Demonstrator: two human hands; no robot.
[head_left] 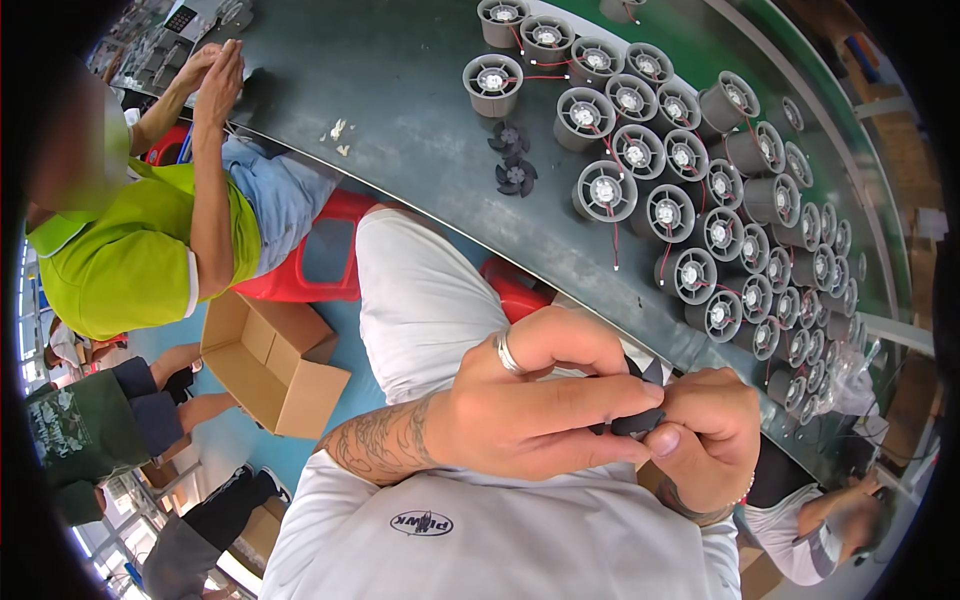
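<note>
Nearest of all is a white shirt (560, 530), with the person's two hands just past it. Between the hands is a small dark piece (637, 423), up in front of the tummy and off the table. Left hand (530, 405) grips the piece between its thumb and fingers. It has a silver ring (508, 352) on one finger, and there is a drawing on the arm. Right hand (705, 425) holds the other side of the piece, with its thumb pressed near the edge and its fingers curled up. The fingers hide most of the piece, so I cannot tell its whole shape.

Past the hands is a long dark table (410, 120). Lots of round grey cups (605, 192) stand on it, close together, with spokes on top and thin red wires. Two black fan wheels (515, 178) lie flat near the cups. Some little pale bits (338, 130) lie farther left.

A co-worker in a bright green shirt (140, 260) sits on the left, with both hands up by the table. An open brown box (235, 350) is on the blue floor (355, 345).
</note>
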